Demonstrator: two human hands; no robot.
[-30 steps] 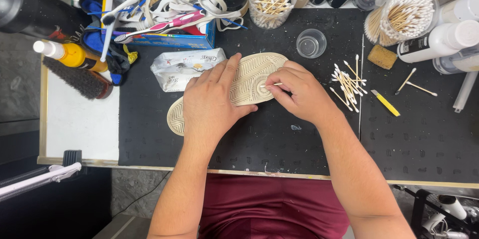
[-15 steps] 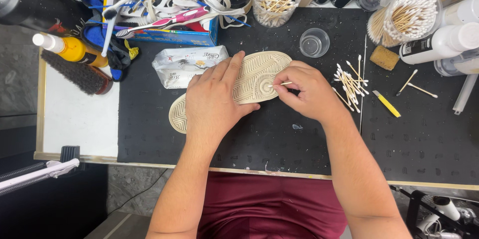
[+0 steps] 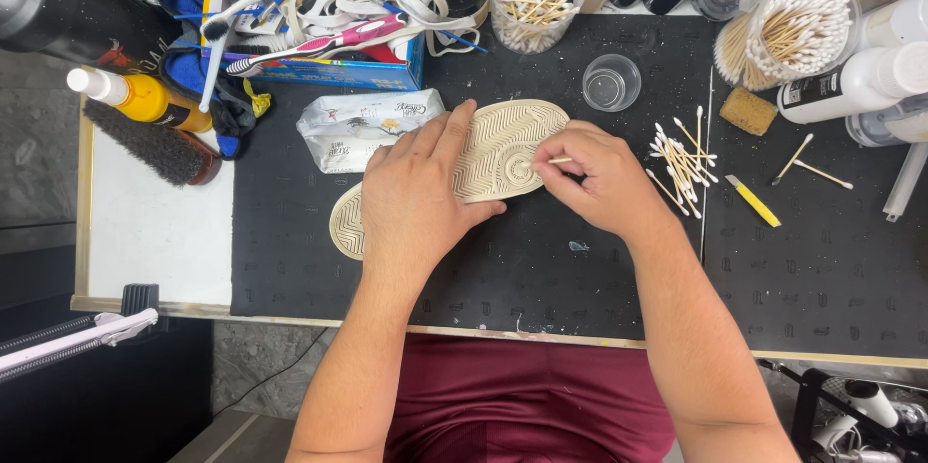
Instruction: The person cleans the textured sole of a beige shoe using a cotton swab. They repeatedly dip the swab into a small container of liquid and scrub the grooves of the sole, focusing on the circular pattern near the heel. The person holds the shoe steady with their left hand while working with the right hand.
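Swab (image 3: 555,161) tip further along sole (image 3: 503,159)

Our right hand (image 3: 601,176) sits a touch nearer the worktop's far edge than a second ago, and the cotton swab (image 3: 553,161) pinched in its fingers (image 3: 570,165) now points at the round ring of the shoe sole (image 3: 503,159), its tip further toward the toe end.
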